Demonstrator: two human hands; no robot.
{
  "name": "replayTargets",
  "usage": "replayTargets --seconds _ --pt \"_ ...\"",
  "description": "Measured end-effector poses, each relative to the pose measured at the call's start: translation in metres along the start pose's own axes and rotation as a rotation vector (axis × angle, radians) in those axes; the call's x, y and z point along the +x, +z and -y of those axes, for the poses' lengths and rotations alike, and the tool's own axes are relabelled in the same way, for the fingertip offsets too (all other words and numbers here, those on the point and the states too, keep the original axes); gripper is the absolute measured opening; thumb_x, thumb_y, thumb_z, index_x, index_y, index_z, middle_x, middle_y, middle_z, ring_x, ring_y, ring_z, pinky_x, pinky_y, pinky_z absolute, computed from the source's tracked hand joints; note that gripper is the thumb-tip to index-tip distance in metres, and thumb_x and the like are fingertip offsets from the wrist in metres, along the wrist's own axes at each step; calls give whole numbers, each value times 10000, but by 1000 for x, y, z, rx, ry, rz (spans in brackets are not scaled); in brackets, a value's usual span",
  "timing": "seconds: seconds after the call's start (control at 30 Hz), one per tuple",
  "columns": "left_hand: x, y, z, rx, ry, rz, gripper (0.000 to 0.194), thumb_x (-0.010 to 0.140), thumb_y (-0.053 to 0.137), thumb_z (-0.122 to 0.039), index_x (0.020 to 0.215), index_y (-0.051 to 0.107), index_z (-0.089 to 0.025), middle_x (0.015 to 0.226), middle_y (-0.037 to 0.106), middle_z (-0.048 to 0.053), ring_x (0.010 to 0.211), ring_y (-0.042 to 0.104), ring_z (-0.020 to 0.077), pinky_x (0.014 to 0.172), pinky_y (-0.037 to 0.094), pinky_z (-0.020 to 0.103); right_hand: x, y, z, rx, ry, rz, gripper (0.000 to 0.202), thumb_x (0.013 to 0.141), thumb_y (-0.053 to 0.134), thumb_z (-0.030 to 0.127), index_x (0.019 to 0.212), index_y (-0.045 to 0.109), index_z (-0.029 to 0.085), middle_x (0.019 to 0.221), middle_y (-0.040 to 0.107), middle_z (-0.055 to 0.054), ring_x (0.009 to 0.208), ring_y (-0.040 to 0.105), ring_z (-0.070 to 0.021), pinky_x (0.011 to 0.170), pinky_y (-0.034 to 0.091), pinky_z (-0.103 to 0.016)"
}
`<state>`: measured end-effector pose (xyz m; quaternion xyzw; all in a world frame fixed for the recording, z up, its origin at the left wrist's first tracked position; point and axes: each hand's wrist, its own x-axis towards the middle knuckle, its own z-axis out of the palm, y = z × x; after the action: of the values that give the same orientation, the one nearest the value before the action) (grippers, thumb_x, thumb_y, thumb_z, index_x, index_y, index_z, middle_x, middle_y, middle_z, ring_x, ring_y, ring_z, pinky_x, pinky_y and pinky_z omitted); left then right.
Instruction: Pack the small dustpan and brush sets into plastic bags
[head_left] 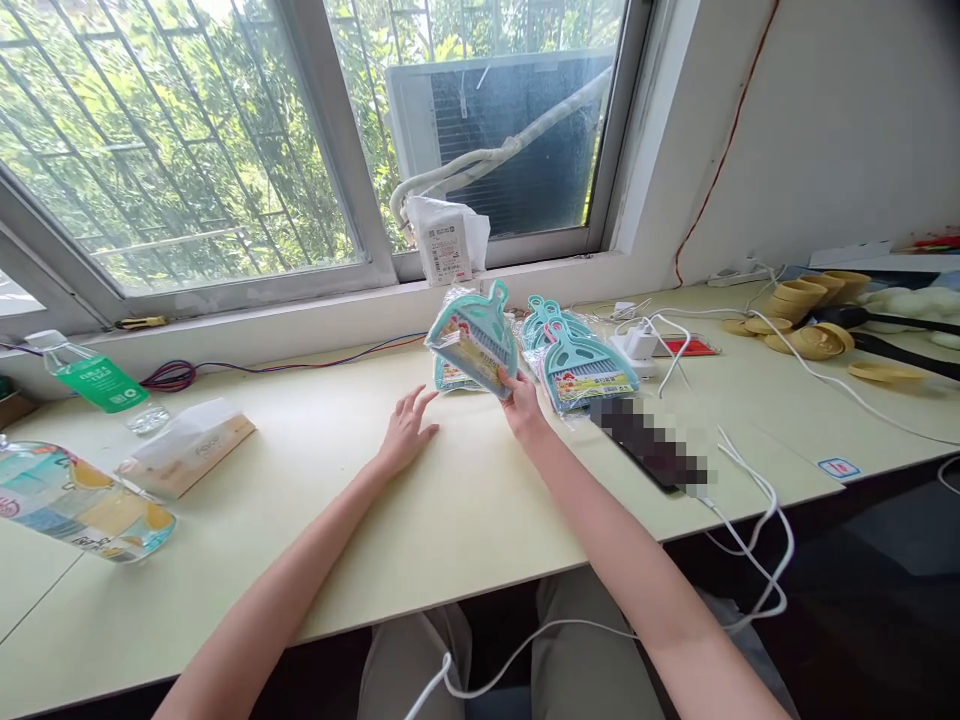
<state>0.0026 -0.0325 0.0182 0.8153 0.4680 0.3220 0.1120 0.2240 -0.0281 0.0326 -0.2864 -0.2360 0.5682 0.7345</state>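
My right hand (519,402) grips a small mint-green dustpan and brush set (476,340) in clear wrapping by its lower right edge, tilted above the table. Beneath it, partly hidden, another wrapped set (453,380) lies on the tabletop. To the right rests a pile of similar dustpan sets (589,370) with ring-shaped handle ends and printed yellow cards. My left hand (409,430) hovers or rests just left of the held set, fingers apart and holding nothing; whether it touches the table I cannot tell.
Two bottles (97,380) and a tissue pack (191,450) stand or lie at left. A blurred phone (652,450) with a white cable (772,560) is right of my arm. Yellow cups (802,300) and black utensils (900,350) sit far right. A white box (448,250) leans by the window.
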Motion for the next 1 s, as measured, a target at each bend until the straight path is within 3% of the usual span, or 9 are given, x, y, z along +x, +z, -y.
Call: replayTargets --seconds 0.07,0.13,0.23,0.33,0.43,0.53,0.7,0.87,1.0 --pt "22 13 0 95 63 -40 536 768 651 -225 1283 521 -297 1502 322 94 1369 255 349 1075 243 570 4 -2 4 15 -26 -27 233 653 683 198 882 651 224 926 727 9 924 668 -162 831 549 -291" --pt "46 25 -2 110 108 -81 399 756 661 -194 1144 615 -279 1483 354 93 1375 243 356 1081 229 567 6 -3 7 -8 -38 -55 214 668 662 204 880 646 222 940 726 4 943 667 -161 831 551 -284" --pt "76 41 1 17 71 -158 73 792 609 -211 816 678 -219 1348 488 115 1304 352 354 1057 287 529 7 -4 8 -27 -32 -76 216 663 660 202 877 639 218 948 726 -7 943 670 -168 811 559 -285" --pt "92 53 9 -145 -15 -270 106 778 613 -254 705 657 -192 1215 541 126 1172 474 325 1016 357 482 9 -6 7 -22 -23 -28 259 645 690 216 897 632 221 957 724 -13 928 676 -185 792 566 -309" --pt "96 59 18 -205 -76 -381 106 729 638 -250 800 671 -178 1185 550 131 1134 497 306 1025 359 461 10 -9 4 -52 -38 82 342 630 732 261 953 628 224 972 720 -19 931 672 -199 790 565 -330" --pt "93 60 24 -244 -134 -405 273 738 597 -229 1000 647 -175 1160 588 122 1076 544 274 959 419 415 15 -12 1 -130 -37 135 401 609 761 295 981 633 218 963 717 -22 920 665 -202 797 552 -335" --pt "87 51 27 -197 -221 -395 180 727 600 -272 874 634 -174 963 666 100 864 616 234 782 480 337 29 -26 -8 -389 -111 -67 406 562 762 299 939 656 190 924 715 -33 898 649 -223 846 511 -355" --pt "85 44 30 -417 -280 -305 286 618 693 -288 883 644 -191 889 699 62 697 618 176 683 506 299 38 -40 -12 -984 -300 -344 350 716 613 334 1009 664 148 964 702 -110 935 621 -282 873 449 -411" --pt "83 43 33 -619 -356 -245 304 579 731 -323 840 659 -185 929 695 71 708 623 172 680 527 316 46 -42 -15 -1257 -448 -361 410 760 588 262 1132 614 90 1199 588 -207 1148 497 -306 975 351 -414"
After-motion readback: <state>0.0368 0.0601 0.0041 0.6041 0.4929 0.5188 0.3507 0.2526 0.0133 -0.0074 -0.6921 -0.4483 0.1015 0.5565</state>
